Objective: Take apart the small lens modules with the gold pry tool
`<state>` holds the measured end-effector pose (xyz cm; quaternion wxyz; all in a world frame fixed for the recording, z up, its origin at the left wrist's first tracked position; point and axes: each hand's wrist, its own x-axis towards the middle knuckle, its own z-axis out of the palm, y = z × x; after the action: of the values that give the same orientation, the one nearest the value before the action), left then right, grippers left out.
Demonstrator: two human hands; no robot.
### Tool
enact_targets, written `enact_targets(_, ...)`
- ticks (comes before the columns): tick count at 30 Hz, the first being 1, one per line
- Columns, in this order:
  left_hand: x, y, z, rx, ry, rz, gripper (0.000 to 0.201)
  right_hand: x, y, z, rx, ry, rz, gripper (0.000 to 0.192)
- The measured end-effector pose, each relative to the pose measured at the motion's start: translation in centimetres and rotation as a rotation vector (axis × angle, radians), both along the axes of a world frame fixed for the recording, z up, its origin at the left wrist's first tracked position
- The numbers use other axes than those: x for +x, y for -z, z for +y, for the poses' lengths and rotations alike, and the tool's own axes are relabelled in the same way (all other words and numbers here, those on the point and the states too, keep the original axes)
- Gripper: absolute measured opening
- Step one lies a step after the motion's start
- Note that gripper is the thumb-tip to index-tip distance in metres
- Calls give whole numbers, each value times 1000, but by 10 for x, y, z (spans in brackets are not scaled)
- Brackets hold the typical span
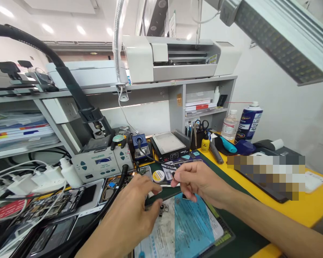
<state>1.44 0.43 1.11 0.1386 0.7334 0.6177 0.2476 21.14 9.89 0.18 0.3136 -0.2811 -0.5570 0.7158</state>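
Observation:
My left hand is over the left side of the work mat, its thumb and index finger apart with nothing visible between them. Just beyond its thumb lies a small phone camera module. My right hand is raised above the far part of the mat, thumb and index finger pinched together. A tiny dark piece shows at those fingertips, too small to name. Beneath both hands is a worn blue-and-white sheet. A round tin with a yellow-and-white lid sits between the hands, farther back.
At the left are a hot air station, loose circuit boards and a thick black hose. A heating plate stands behind. To the right are a yellow bottle, a spray can and a dark tray, partly blurred out.

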Motion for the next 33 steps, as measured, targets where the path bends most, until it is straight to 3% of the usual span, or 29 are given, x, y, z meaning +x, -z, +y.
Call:
enact_targets(3, 0, 3, -1, -21, 91, 148, 19, 2, 0, 2, -33, -52, -26, 23)
enact_targets(7, 2, 8, -1, -40, 116, 199, 21, 0, 0, 1, -80, -93, -41, 19)
enact_targets(23, 3, 8, 3, -120, 16, 141, 10, 1, 4, 3, -81, -94, -84, 30)
enact_targets(33, 11, 13, 3, -148, 5, 17, 10, 2, 3, 3, -88, -94, -89, 26)
